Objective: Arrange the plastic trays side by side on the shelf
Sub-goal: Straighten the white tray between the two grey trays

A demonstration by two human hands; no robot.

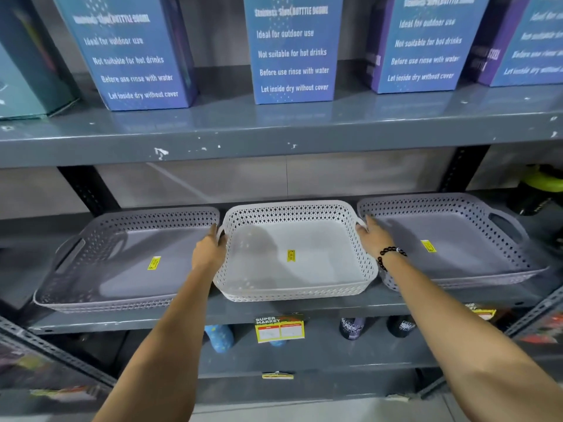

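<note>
With the left hand and right hand each clamped on a side handle of the white tray — sitting between two grey trays on the shelf — slide it back squarely, keeping gaps even.

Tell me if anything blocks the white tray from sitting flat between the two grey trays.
Nothing visible does. The white tray already sits on the shelf between the left grey tray and right grey tray, left hand and right hand on its handles.
</note>
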